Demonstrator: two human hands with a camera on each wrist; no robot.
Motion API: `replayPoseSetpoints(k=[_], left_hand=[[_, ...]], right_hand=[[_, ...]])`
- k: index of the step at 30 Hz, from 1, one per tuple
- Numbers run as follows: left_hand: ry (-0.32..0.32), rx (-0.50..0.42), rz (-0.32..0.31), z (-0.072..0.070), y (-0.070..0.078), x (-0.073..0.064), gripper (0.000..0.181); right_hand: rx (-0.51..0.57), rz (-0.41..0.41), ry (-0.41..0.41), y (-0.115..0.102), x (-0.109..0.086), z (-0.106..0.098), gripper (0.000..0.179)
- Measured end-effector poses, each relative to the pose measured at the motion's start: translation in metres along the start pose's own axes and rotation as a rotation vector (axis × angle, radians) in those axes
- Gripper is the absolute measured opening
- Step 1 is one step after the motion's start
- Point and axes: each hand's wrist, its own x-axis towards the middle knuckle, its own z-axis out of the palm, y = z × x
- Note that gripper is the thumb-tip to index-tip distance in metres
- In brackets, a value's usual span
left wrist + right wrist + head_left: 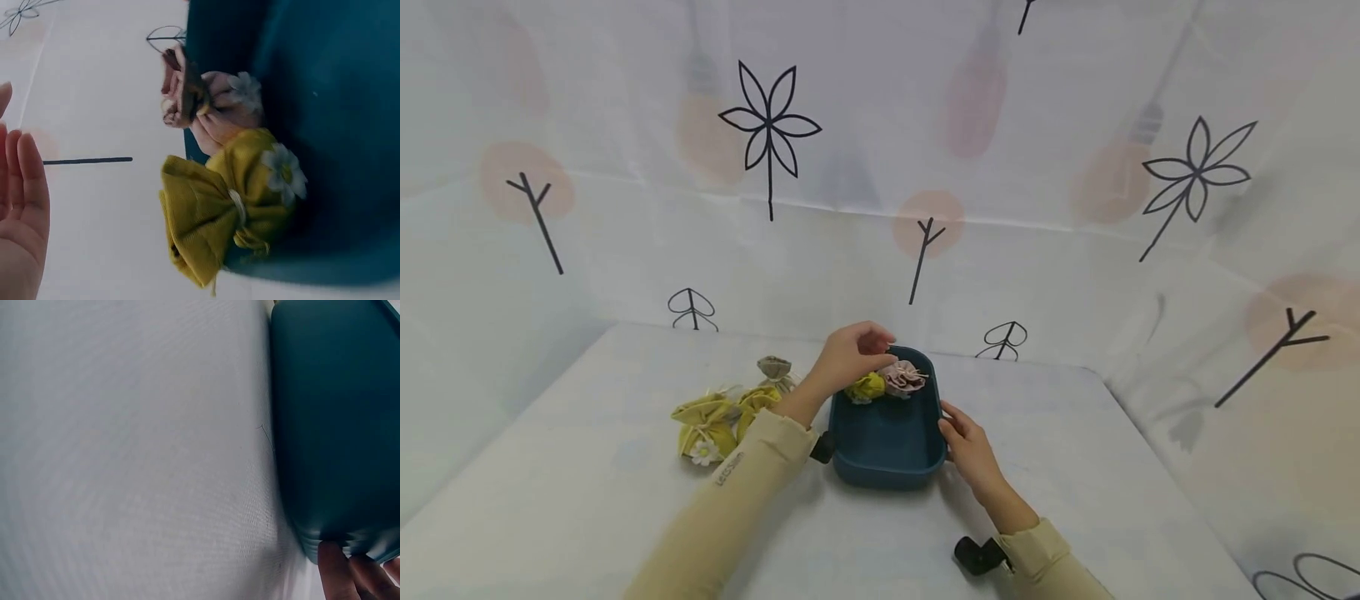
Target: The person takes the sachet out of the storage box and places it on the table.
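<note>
My left hand [850, 360] hovers over the far end of a dark blue bin [887, 442], its fingers loosely bent and holding nothing. Below it, inside the bin, a yellow drawstring pouch [867, 388] lies beside a pink drawstring pouch [904, 378]. Each pouch carries a white flower, as the left wrist view shows; there the left hand [25, 206] is apart from both. At the bin's right side, my right hand [972, 454] touches the outer wall. Its fingertips [334, 562] press that wall in the right wrist view.
Left of the bin stand a yellow pouch [706, 429] with a white flower, another yellow pouch [756, 404] partly behind my left sleeve, and a grey-beige pouch [775, 371]. A white cloth covers the table [587, 467]; a printed curtain [850, 250] hangs behind it.
</note>
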Motion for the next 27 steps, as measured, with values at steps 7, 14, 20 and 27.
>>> replayPoseSetpoints(k=[7,14,20,27], left_hand=[[-0.047,-0.034,-0.029,0.012,0.002,0.018,0.025],[-0.188,0.029,-0.054,0.03,-0.006,0.029,0.031],[-0.268,0.087,-0.12,0.04,-0.018,0.035,0.037],[-0.318,0.2,-0.134,0.044,-0.031,0.033,0.043]], right_hand=[[-0.002,-0.011,0.002,0.001,0.001,-0.001,0.043],[-0.003,-0.014,0.003,0.0,0.001,-0.002,0.043],[0.004,-0.012,-0.001,-0.001,-0.001,-0.002,0.043],[0.017,-0.012,0.008,0.001,-0.001,-0.002,0.042]])
